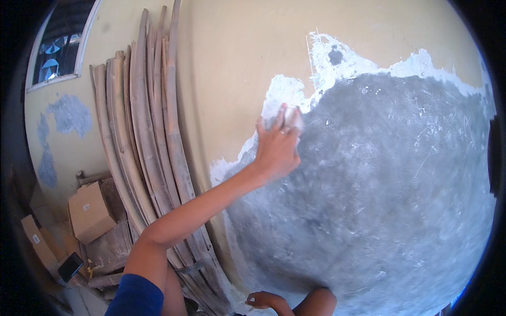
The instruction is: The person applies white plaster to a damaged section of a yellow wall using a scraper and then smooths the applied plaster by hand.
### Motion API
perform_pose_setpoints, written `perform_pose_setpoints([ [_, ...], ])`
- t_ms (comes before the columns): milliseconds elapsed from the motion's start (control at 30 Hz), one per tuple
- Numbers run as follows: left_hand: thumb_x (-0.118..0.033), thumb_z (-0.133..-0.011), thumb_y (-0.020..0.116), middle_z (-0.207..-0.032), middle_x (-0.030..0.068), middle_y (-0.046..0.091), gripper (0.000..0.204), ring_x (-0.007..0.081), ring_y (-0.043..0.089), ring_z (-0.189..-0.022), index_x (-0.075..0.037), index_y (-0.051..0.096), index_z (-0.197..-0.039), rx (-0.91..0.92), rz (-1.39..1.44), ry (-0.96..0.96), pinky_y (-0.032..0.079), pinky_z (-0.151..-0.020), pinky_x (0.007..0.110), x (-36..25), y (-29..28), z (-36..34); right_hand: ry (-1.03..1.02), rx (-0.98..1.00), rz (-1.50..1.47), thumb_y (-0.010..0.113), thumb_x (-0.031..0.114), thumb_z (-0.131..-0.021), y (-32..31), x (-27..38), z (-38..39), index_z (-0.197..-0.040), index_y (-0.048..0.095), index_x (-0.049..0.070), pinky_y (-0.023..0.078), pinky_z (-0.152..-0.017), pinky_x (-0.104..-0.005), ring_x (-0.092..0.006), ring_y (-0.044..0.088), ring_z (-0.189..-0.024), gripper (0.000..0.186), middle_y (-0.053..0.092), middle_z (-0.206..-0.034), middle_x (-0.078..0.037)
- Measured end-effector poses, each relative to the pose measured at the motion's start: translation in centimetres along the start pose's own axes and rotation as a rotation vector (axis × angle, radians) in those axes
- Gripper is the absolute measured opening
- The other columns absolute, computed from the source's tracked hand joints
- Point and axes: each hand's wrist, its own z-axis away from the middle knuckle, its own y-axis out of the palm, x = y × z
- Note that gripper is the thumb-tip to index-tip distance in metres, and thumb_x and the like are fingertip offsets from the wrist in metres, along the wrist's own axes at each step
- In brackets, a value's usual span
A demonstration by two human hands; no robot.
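Observation:
My left hand (278, 146) is raised against the wall, its fingers closed on a small whitish pad (293, 117) blurred by motion. The pad presses on a white filler patch (285, 89) along the ragged border between the yellow paint (232, 68) and the grey cement surface (379, 174). Whether the pad is cloth, paper or a block cannot be made out. Low at the bottom, beside my bent knee (318, 302), is my right hand (259, 300), its fingers curled. What it holds, if anything, is hidden.
Several long bamboo poles (149, 121) lean on the wall to the left, close to my left arm. Beyond them are a cardboard box (90, 211), another carton (39, 242), a dark phone-like slab (70, 267) and a window (60, 45). Grey patches (71, 115) mark the left wall.

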Motion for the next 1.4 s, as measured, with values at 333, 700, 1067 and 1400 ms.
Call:
perform_pose_setpoints([
  [333,-0.005,-0.077,0.049,-0.139,0.0054,0.035,0.017,0.0318,0.021,-0.133,-0.005,0.062,-0.089,0.003,-0.086,0.009,0.017,-0.095,0.064,3.5,-0.5,-0.8,-0.066,0.006,0.061,0.044,0.049,-0.087,-0.2,0.2,0.0,-0.107,0.058,0.012,0.043,-0.082,-0.0437,-0.0358,0.056,-0.095,0.044,0.061,-0.099,-0.018],
  [700,-0.006,-0.074,0.052,-0.137,0.01,0.037,0.013,0.0308,0.022,-0.132,-0.002,0.06,-0.083,0.003,-0.069,0.162,0.021,-0.093,0.063,-0.4,0.0,0.6,-0.043,0.047,-0.013,0.044,0.048,-0.088,0.0,0.6,-0.2,-0.108,0.058,0.014,0.043,-0.085,-0.0437,-0.0352,0.056,-0.098,0.042,0.06,-0.105,-0.016],
  [1067,-0.006,-0.082,0.044,-0.134,0.0182,0.038,0.04,0.0358,0.025,-0.13,0.005,0.041,-0.12,-0.084,0.003,-0.156,0.019,-0.096,0.06,5.8,1.9,-0.5,-0.066,0.014,-0.005,0.044,0.05,-0.087,-0.3,0.5,0.1,-0.107,0.058,0.012,0.043,-0.085,-0.0441,-0.0359,0.055,-0.1,0.046,0.059,-0.106,-0.018],
  [1400,-0.019,-0.09,0.044,-0.137,0.0288,0.025,0.056,0.0421,0.025,-0.127,0.009,0.02,-0.132,-0.317,0.354,-0.185,0.02,-0.105,0.045,3.9,4.2,-1.3,-0.073,0.022,0.003,0.044,0.049,-0.087,-0.9,0.9,0.8,-0.108,0.056,0.011,0.044,-0.082,-0.0456,-0.037,0.056,-0.096,0.045,0.06,-0.101,-0.019],
])
